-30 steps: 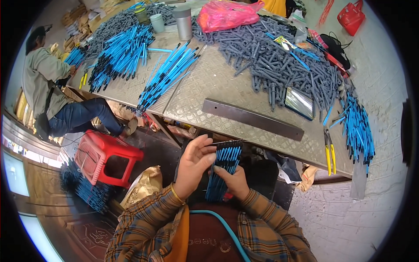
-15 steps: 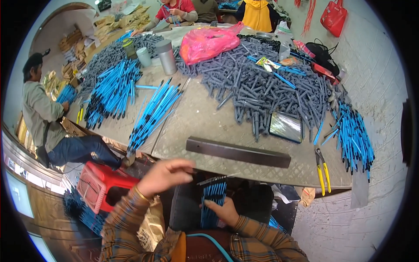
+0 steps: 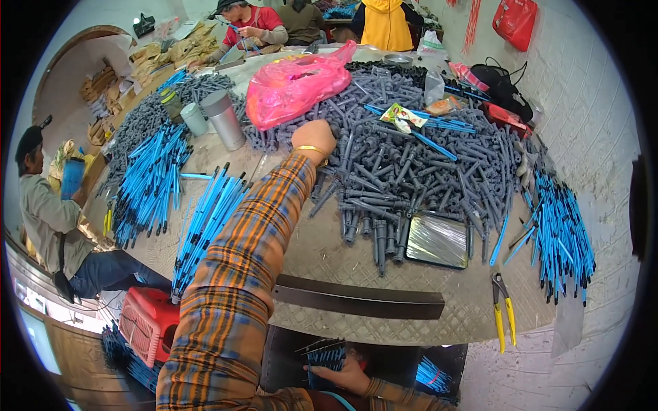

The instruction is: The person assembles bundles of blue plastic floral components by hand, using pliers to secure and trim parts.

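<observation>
Now left arm in plaid sleeve stretched far out over the counter (image 3: 329,246), left hand (image 3: 317,140) with a gold bangle down on the near edge of the grey tube pile (image 3: 411,164), fingers buried among the tubes, so cannot tell if its grip is closed on one. Right hand (image 3: 349,375) low by the lap below the counter edge, grip closed around a bundle of blue tubes (image 3: 323,356) held upright. Pink plastic bag (image 3: 301,85) just beyond the left hand, touching the pile. Metal cup (image 3: 225,120) left of the hand, blue tube rows (image 3: 205,222) under and beside the forearm. Dark flat bar (image 3: 360,300) lies along the near counter edge between both hands. Shiny tray (image 3: 437,241) and yellow pliers (image 3: 504,312) to the right. Red stool (image 3: 147,325) at lower left, other people seated at left and far end.
</observation>
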`<state>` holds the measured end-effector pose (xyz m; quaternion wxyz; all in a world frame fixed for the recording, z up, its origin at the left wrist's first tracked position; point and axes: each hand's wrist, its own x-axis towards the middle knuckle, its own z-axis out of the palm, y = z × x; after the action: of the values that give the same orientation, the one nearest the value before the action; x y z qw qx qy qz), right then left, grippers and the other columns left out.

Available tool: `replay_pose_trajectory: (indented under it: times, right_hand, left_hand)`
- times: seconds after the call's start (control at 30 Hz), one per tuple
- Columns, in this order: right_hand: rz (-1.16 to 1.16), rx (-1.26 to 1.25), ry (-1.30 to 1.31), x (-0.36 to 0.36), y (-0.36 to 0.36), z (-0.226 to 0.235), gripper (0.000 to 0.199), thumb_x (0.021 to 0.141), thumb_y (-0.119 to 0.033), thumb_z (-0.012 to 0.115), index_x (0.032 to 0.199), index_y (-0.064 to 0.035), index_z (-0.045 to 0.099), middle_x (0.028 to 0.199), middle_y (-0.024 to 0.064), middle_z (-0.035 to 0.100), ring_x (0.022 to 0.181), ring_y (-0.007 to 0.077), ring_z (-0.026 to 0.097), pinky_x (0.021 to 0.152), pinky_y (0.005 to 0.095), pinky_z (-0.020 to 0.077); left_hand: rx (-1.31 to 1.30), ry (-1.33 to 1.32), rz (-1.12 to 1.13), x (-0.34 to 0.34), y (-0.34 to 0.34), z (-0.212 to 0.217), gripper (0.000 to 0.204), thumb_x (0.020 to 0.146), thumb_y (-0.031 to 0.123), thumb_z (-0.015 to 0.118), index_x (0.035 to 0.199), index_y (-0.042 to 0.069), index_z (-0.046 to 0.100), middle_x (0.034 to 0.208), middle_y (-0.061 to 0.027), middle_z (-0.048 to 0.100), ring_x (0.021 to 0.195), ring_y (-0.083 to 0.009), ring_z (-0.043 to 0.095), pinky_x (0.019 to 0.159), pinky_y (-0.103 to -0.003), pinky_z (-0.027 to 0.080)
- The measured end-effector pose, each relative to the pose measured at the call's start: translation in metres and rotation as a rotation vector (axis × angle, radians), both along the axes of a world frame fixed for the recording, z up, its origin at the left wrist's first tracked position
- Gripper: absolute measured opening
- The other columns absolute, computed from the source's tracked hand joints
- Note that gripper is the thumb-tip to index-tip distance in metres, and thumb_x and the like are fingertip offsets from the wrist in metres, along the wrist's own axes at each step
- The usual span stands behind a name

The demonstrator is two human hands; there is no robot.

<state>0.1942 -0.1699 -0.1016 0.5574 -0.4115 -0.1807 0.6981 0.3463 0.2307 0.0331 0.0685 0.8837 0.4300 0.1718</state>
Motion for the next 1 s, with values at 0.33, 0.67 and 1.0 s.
replay_pose_trajectory:
  times: [0.33, 0.67, 1.0]
  right_hand:
    - [0.102, -0.019, -0.109, -0.005, 0.003, 0.028, 0.018, 0.081, -0.014, 0.066, 0.095, -0.0023, 0.065, 0.083, -0.0003, 0.065, 0.074, 0.0058, 0.058, 0.067, 0.0195, 0.047]
    - [-0.008, 0.033, -0.11, -0.046, 0.014, 0.018, 0.017, 0.082, -0.014, 0.066, 0.094, -0.0025, 0.064, 0.083, 0.0008, 0.065, 0.071, 0.0068, 0.058, 0.063, 0.0214, 0.0482]
    - [-0.035, 0.091, -0.236, -0.053, 0.016, 0.016, 0.02, 0.083, -0.015, 0.064, 0.096, -0.0013, 0.059, 0.084, 0.0079, 0.064, 0.077, 0.0144, 0.063, 0.066, 0.027, 0.0524]
  left_hand:
    - [-1.13, -0.748, -0.238, -0.143, -0.076, 0.037, 0.053, 0.074, 0.0, 0.06, 0.124, 0.005, 0.045, 0.096, -0.0125, 0.063, 0.078, -0.0222, 0.065, 0.062, -0.027, 0.052]
    - [-1.57, -0.937, -0.268, -0.288, -0.188, -0.009, 0.039, 0.083, 0.001, 0.058, 0.12, 0.0, 0.048, 0.108, -0.0146, 0.058, 0.088, -0.0229, 0.064, 0.072, -0.028, 0.054]
    - [-1.526, -0.839, -0.162, -0.33, -0.219, -0.026, 0.033, 0.085, 0.017, 0.06, 0.114, 0.001, 0.055, 0.098, -0.0102, 0.064, 0.078, -0.0149, 0.063, 0.062, -0.021, 0.048]
